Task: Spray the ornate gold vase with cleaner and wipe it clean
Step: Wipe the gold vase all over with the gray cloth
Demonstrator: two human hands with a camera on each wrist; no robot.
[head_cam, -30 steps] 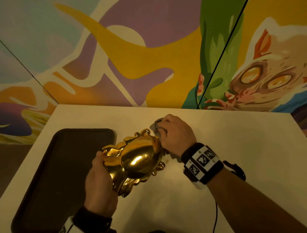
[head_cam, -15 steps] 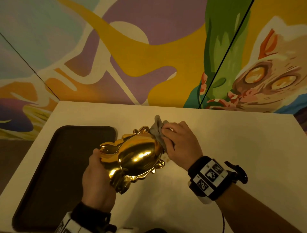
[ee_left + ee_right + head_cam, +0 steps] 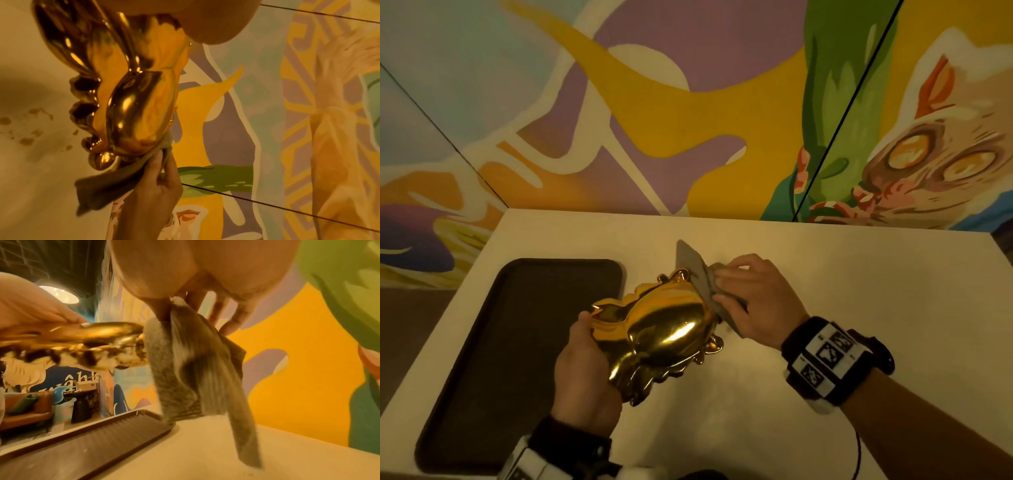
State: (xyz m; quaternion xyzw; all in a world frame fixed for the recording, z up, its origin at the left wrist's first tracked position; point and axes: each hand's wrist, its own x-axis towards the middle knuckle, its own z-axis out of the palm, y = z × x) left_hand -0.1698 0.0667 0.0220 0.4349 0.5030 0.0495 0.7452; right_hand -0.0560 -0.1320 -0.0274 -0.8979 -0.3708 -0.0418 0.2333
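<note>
The ornate gold vase is held tilted on its side above the white table, its scrolled rim pointing away from me. My left hand grips its narrow end from the left. My right hand holds a grey cloth against the far right side of the vase. In the left wrist view the vase fills the upper left and the cloth hangs off its lower end under the right hand's fingers. The right wrist view shows the cloth draping down beside the vase.
A dark brown tray lies on the left part of the table. Small brownish drops spot the tabletop under the vase. A painted mural wall stands right behind the table. No spray bottle is in view.
My right hand has slid with the cloth from the vase's far rim down its right side, and the cloth has spread out wider. The left hand has kept its grip on the vase.
</note>
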